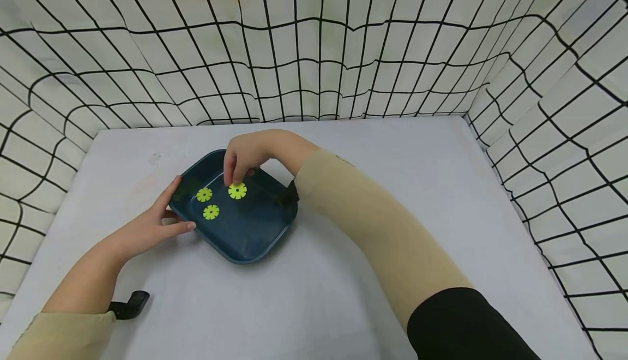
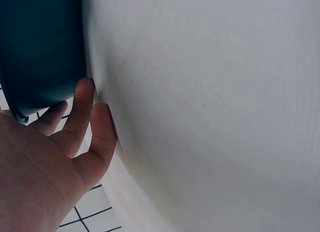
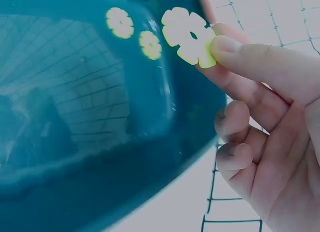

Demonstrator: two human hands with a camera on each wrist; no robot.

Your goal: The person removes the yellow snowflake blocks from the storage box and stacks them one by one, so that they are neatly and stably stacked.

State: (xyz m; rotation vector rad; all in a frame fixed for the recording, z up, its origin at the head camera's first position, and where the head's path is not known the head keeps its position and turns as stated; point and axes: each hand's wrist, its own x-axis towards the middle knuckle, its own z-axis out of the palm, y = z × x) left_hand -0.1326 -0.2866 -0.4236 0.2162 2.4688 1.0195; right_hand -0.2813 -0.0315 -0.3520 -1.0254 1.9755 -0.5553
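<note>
My right hand (image 1: pixel 249 153) is over the far side of a dark blue tray (image 1: pixel 240 251). Its thumb and index finger pinch a yellow-green notched interlocking disc (image 3: pixel 187 35) by the edge, above the tray floor. Two more such discs lie flat in the tray's left part: one disc (image 1: pixel 204 195) farther back and another disc (image 1: pixel 211 212) nearer. At the left corner of the tray, my left hand (image 1: pixel 156 225) rests with index finger and thumb spread along the rim. In the left wrist view, its other fingers (image 2: pixel 80 111) lie slightly bent beside the tray's outer wall.
A white table (image 1: pixel 392 273) lies under the tray. Black wire grid (image 1: pixel 319 65) with white panels behind stands along the back and both sides. A black strap end (image 1: pixel 130 305) sticks out at the left wrist.
</note>
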